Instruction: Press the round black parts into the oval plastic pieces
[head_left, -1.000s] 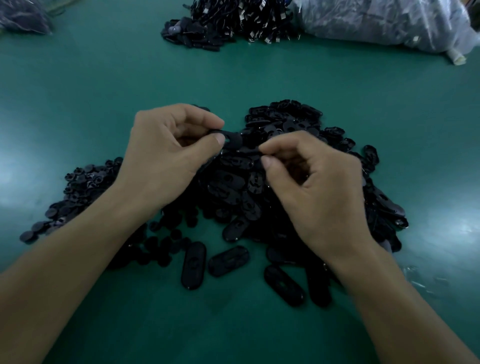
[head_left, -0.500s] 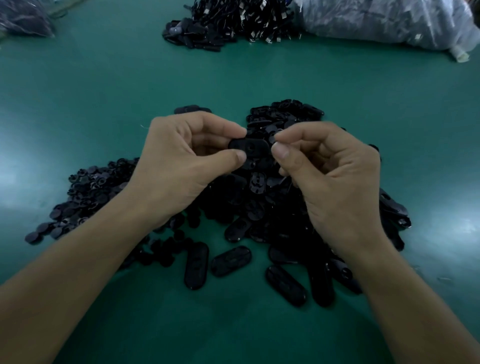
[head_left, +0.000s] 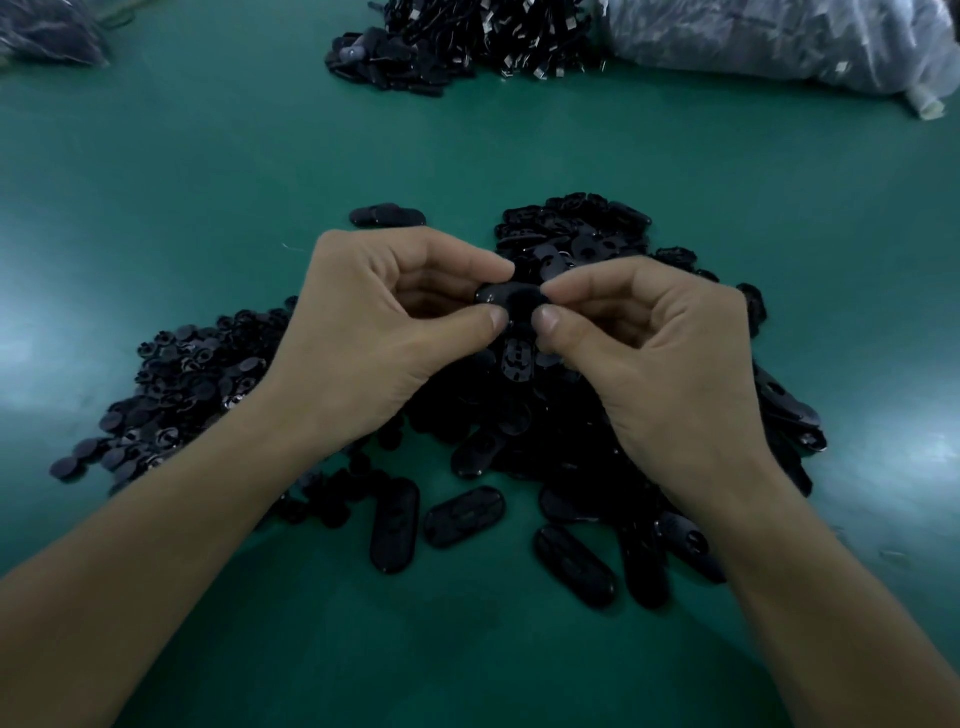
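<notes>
held oval piece ends hidden under fingertips; plastic bag cut by top edge.

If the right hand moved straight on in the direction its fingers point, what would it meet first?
Probably the left hand, whose thumb lies just across the oval piece that the right hand pinches. Depth is hard to judge.

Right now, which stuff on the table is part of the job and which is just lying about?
In the job: left hand and right hand, both pinching one oval piece; pile of oval pieces; pile of round parts.
Lying about: far heap of black parts; clear plastic bag; dark bag.
</notes>
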